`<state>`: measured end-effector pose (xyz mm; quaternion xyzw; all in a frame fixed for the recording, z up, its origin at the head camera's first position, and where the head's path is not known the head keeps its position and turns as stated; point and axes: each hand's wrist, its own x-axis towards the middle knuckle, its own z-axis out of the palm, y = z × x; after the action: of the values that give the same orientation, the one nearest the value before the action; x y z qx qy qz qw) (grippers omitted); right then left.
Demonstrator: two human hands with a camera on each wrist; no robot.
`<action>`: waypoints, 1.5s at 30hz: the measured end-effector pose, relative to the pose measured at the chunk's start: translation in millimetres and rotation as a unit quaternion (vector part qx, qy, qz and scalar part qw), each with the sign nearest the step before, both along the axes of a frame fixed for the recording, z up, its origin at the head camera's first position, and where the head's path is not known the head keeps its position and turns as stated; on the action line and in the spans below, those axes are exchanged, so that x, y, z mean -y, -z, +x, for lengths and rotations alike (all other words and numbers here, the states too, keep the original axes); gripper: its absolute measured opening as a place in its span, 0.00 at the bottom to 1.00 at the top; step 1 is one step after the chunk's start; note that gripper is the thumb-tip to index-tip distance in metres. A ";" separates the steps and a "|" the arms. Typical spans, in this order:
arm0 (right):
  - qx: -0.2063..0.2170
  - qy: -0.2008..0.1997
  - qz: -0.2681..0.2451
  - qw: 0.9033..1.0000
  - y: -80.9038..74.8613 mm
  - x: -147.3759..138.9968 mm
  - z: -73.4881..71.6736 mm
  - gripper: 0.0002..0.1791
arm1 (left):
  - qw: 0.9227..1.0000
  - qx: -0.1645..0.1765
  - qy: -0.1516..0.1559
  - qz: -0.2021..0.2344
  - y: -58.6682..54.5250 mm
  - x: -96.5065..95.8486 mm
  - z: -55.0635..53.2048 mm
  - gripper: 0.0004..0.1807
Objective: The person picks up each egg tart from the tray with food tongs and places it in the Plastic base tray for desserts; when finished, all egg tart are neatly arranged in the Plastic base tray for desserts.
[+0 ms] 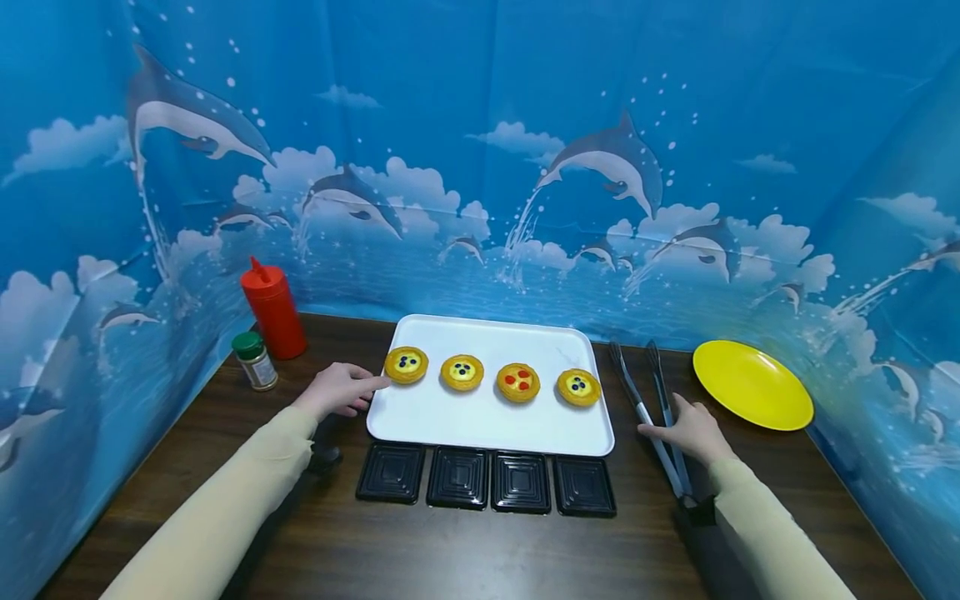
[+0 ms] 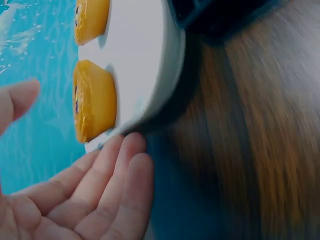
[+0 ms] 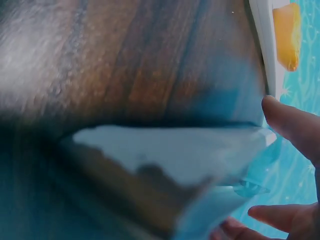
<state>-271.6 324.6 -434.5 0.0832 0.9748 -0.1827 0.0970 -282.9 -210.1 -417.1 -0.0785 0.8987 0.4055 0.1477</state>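
A smooth white rectangular tray (image 1: 480, 427) with rounded corners sits at the centre of the clock. Across it runs a row of 4 round tarts (image 1: 518, 382) with glossy golden shells, 3 topped with dark blue dots and 1 with red. At 9 o'clock the left hand (image 1: 343, 390) meets the tray's edge, fingers straight and close together, thumb held apart.

At 3 o'clock lie long metal tongs (image 1: 651, 433), shiny, their arms parted in a narrow V with tips toward 11 o'clock. The right hand (image 1: 696, 429) is at them, thumb and fingers spread; I cannot tell whether it touches the metal.

Farther out at 3 o'clock is a round yellow plate (image 1: 753, 385). At 6 o'clock, 4 square black dishes (image 1: 458, 477) step inward in concentric squares. A red squeeze bottle (image 1: 276, 315) stands at 10 o'clock, a green-lidded shaker (image 1: 257, 364) at 9.

The desk (image 1: 480, 562) is dark, wood-grained and faintly reflective; behind it hangs a creased blue sheet (image 1: 450, 83) printed with dolphins and clouds.
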 end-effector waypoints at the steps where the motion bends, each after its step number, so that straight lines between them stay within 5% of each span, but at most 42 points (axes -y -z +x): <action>1: 0.006 0.002 -0.005 1.000 1.5 0.2 -0.1 0.61 | 1.000 0.008 -0.007 0.004 1.9 -1.2 -1.7 0.39; 12: 0.005 0.017 -0.012 1.000 8.0 5.8 -7.3 0.58 | 0.997 0.046 -0.057 0.021 15.4 -2.5 -15.4 0.20; 21: 0.018 0.030 -0.021 0.999 2.9 7.2 -8.5 0.57 | 0.993 0.070 -0.065 0.066 17.5 2.1 -19.0 0.19; 32: 0.022 0.041 -0.025 0.999 -3.7 5.2 -7.8 0.50 | 0.992 0.080 -0.077 0.057 15.9 3.1 -23.4 0.19; 45: -0.003 -0.005 -0.068 0.998 -9.3 -23.1 -0.6 0.40 | 0.992 0.081 -0.082 0.055 19.3 0.4 -28.3 0.19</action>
<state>-272.1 347.7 -425.3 0.0712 0.9607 -0.2488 0.1003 -311.2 -210.4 -436.3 -0.1766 0.8508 0.4571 0.1897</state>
